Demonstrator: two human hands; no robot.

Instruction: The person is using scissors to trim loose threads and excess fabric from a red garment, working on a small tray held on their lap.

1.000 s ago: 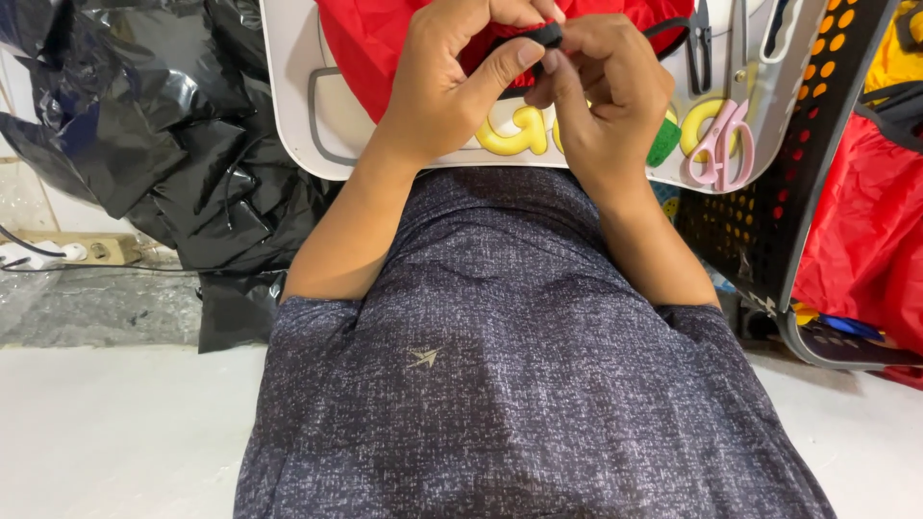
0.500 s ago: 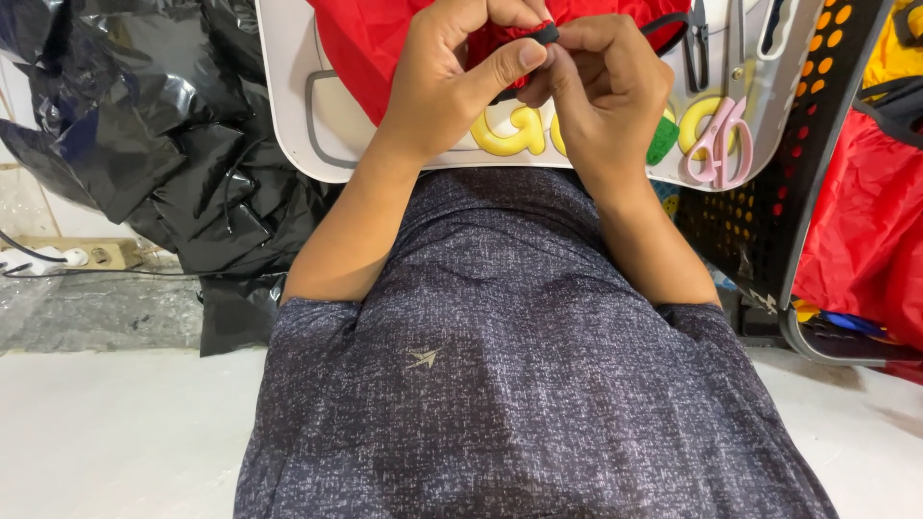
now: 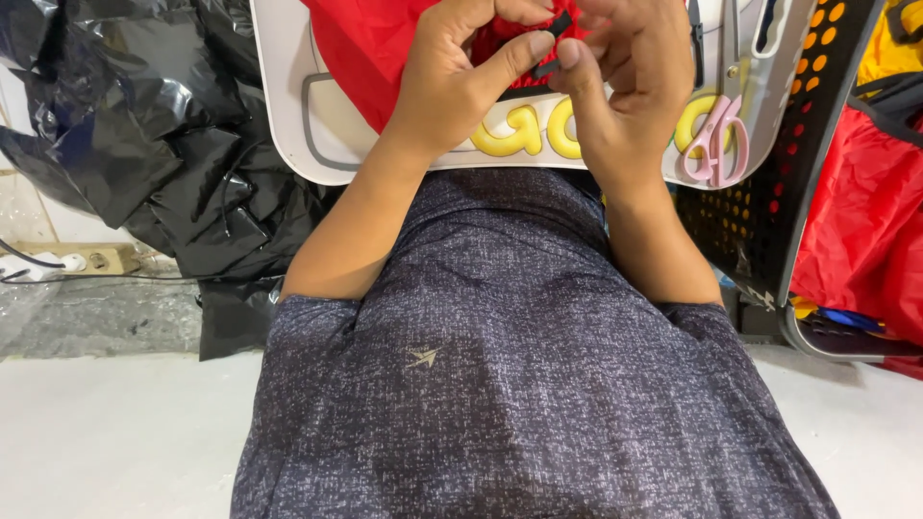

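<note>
We've got both hands up at the top of the view, over the white tray [image 3: 288,115], working a small black strap piece [image 3: 552,43] against the red fabric [image 3: 356,48]. Left hand [image 3: 461,82] has thumb & fingers pinched together on the fabric and the strap's upper end; right hand [image 3: 630,82] is pinched on its lower end w/ thumb tip pressing it. Looks like we're mid-step feeding or seating the strap in the cloth edge; next move prob needs a firm pinch and a short, steady pull, w/o letting the fabric bunch. Strap's long axis runs diagonal, upper end toward the right, lower end toward the left. Pink scissors [image 3: 710,144] lie on the tray just right of the right hand.
</note>
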